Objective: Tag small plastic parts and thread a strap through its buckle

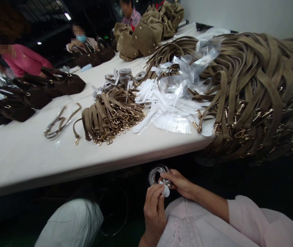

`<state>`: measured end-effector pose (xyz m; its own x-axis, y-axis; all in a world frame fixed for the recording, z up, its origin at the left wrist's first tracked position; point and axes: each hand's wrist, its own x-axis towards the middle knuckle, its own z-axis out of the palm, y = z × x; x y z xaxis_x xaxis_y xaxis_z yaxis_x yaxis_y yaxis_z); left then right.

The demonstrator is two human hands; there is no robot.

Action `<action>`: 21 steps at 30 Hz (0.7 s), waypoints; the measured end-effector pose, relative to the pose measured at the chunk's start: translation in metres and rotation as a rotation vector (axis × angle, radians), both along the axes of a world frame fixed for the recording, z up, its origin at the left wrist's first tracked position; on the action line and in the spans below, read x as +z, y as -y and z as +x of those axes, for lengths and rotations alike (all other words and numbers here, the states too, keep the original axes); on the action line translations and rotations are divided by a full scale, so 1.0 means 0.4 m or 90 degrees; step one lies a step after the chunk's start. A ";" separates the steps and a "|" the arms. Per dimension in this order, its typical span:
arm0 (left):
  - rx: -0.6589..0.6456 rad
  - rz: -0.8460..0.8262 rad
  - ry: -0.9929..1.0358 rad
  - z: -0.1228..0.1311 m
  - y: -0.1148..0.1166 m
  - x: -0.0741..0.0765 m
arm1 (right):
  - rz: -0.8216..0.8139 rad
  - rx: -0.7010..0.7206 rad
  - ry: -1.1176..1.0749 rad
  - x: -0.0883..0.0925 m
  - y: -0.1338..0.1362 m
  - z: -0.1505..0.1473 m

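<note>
My right hand (179, 182) is closed on a coiled strap (152, 174) wrapped in clear plastic, held below the table's front edge. The fingers of my left hand (153, 208) pinch a small white tab (165, 191) against the near side of the coil. On the table above lies a pile of short olive-brown straps (105, 115) with gold clips. To its right are white paper strips (153, 99) and clear plastic sleeves (181, 82). Several wrapped coils (120, 77) sit behind the short straps.
Long olive-brown straps (254, 79) heap over the table's right end, clips hanging down. A loose strap in plastic (61, 121) lies on the white tabletop (28, 151). Dark brown bags (56, 82) line the far left side; olive bags (146, 37) pile at the back. Co-workers (26, 60) sit across.
</note>
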<state>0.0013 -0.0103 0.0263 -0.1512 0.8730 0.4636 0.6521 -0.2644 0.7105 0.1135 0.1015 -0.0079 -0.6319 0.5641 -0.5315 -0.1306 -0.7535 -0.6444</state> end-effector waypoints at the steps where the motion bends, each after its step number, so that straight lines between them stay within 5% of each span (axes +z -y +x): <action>1: 0.027 -0.018 -0.022 -0.006 0.001 0.000 | -0.007 -0.005 -0.003 0.000 0.002 -0.002; 5: 0.081 -0.123 -0.135 -0.036 0.002 -0.007 | -0.023 -0.023 -0.021 0.004 0.005 -0.005; 13: -0.029 -0.252 -0.088 -0.086 -0.009 0.023 | -0.079 -0.033 -0.069 0.028 0.003 0.005; 18: 0.002 -0.217 -0.140 -0.081 -0.018 -0.017 | -0.071 -0.015 -0.109 0.036 0.006 0.002; 21: 0.067 -0.187 -0.142 -0.080 -0.030 -0.042 | 0.035 -0.003 -0.033 0.021 0.008 0.000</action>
